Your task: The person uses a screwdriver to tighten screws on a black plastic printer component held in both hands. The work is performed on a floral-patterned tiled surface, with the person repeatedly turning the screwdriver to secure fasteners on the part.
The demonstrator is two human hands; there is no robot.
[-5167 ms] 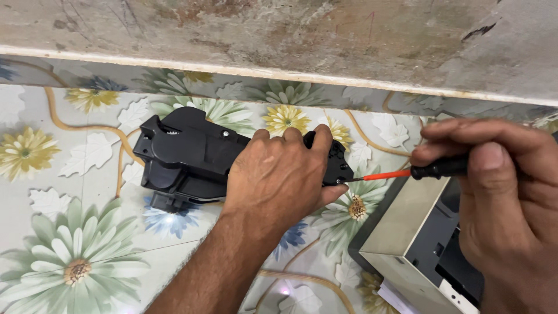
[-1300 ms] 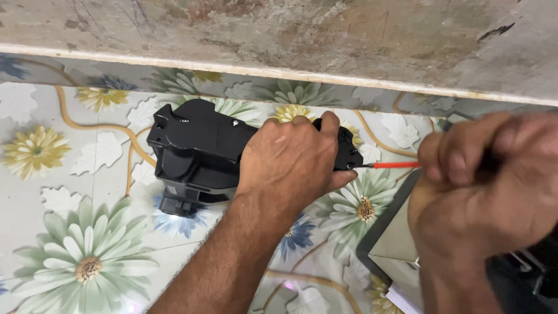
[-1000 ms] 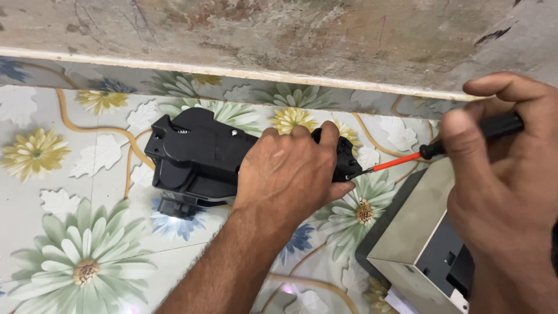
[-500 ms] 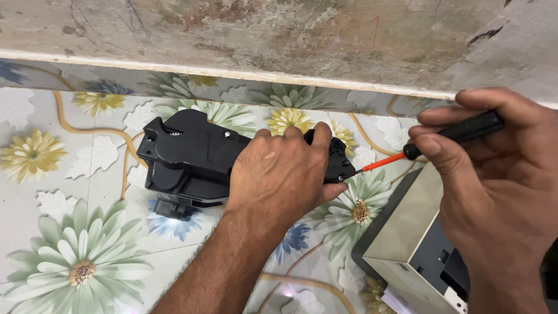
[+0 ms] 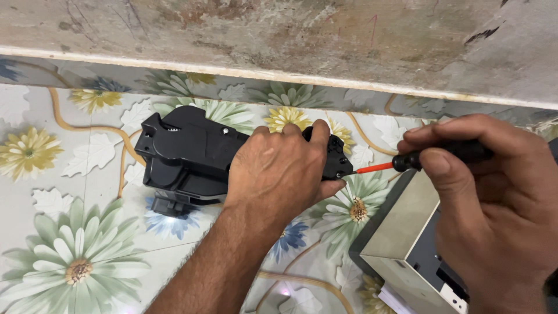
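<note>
While your left hand (image 5: 279, 174) clamps the black plastic housing (image 5: 192, 154) on the floral tablecloth (image 5: 70, 256), keep your right hand (image 5: 494, 203) gripping the screwdriver (image 5: 407, 161) level, tip at the housing's 3 o'clock end.

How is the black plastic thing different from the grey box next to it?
The black plastic part is dark all over with a bumpy, uneven shape; the grey box is pale and flat-sided with a dark panel on one face. The left hand presses down on the black part, while no hand grips the box. The screwdriver in the right hand points its red shaft at the black part, not the box. Both rest on the flowered surface.
</note>
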